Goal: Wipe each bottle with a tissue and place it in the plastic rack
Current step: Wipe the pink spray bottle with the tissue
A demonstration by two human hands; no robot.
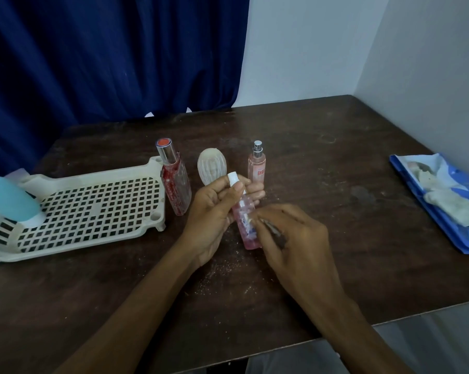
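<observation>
My left hand (209, 211) grips a slim pink bottle (245, 225) with a white cap, thumb near the cap, holding it tilted above the table. My right hand (290, 238) has its fingers curled against the bottle's lower half; no tissue shows plainly in it. The cream plastic rack (93, 211) lies at the left with a light blue bottle (9, 198) lying in its left end. Beside the rack stands a red bottle (174, 179) with a silver collar. A cream ribbed bottle (211, 166) and a pink spray bottle (257, 164) stand behind my hands.
A blue tissue packet (444, 201) lies open at the table's right edge with crumpled white tissues on it. The dark wooden table (322, 157) carries dust specks near my hands. A blue curtain hangs behind the rack, and white walls close the right side.
</observation>
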